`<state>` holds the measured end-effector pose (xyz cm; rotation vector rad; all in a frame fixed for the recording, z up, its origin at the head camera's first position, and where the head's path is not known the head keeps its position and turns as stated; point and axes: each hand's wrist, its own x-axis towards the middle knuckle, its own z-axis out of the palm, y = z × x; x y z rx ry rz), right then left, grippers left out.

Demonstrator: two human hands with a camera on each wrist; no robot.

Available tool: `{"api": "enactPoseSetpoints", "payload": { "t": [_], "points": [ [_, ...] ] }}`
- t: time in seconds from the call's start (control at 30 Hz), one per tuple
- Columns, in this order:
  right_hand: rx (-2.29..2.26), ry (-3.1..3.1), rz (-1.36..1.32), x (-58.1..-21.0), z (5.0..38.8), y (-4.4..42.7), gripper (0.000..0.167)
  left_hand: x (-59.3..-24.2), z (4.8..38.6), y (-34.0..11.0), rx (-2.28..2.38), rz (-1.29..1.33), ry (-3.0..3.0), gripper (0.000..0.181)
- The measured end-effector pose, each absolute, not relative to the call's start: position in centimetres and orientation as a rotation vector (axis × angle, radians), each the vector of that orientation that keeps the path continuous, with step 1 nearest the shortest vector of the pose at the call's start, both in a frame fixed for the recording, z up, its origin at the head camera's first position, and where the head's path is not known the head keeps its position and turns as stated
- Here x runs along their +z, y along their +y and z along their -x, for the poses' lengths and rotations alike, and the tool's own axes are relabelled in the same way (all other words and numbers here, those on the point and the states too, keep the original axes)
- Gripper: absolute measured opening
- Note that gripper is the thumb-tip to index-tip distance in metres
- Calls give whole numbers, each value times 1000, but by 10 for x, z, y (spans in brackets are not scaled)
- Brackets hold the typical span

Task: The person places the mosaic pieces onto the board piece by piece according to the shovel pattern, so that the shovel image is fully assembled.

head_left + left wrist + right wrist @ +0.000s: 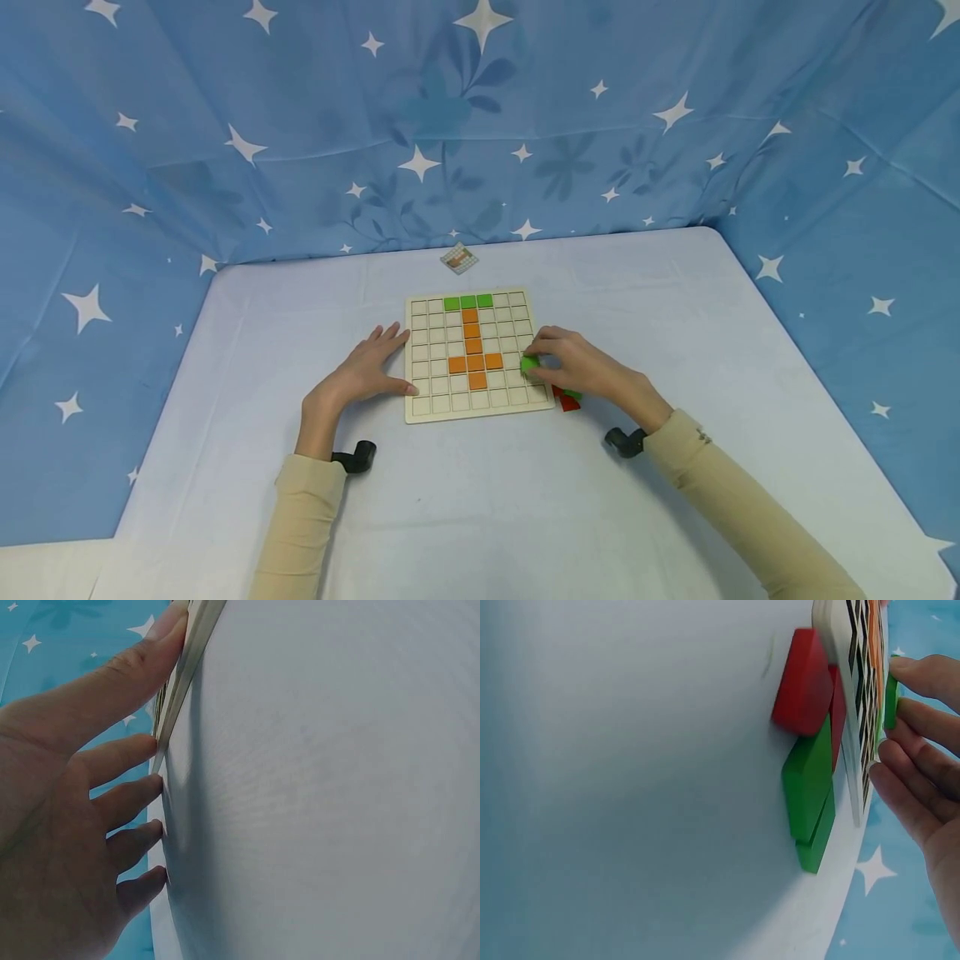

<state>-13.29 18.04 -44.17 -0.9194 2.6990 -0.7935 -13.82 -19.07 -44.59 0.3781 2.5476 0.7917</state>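
Observation:
A pale grid board [442, 404] lies on the white table, with three green tiles [468, 302] in its top row and several orange tiles [476, 362] forming a column with a crossbar. My left hand [365, 367] rests at the board's left edge, fingers spread, thumb on its rim. In the left wrist view the left hand's thumb [142, 656] touches the board's edge. Over the board's right side, my right hand [577, 362] pinches a green tile [892, 694] between thumb and fingers. Beside the board, partly under that hand, are loose red tiles [804, 682] and green tiles [808, 784].
A small card [459, 258] with a printed grid pattern lies behind the board. Blue curtains [315, 125] with white stars hang around the back and sides of the table [480, 508]. Black wrist cameras [363, 457] sit by both wrists.

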Motion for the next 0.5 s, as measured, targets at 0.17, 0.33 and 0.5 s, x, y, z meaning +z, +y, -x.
{"api": "enactPoseSetpoints", "payload": {
  "t": [0.17, 0.33, 0.5],
  "points": [
    [-777, 2684, 933, -442, 133, 172, 30, -446, 138, -191, 791, -377, 2548, 105],
    [-755, 2687, 956, -441, 133, 165, 30, -446, 138, -191, 792, -376, 2548, 105],
    [-739, 2690, 1011, -441, 133, 161, 30, -446, 138, -191, 788, -373, 2549, 105]
  ]
}}
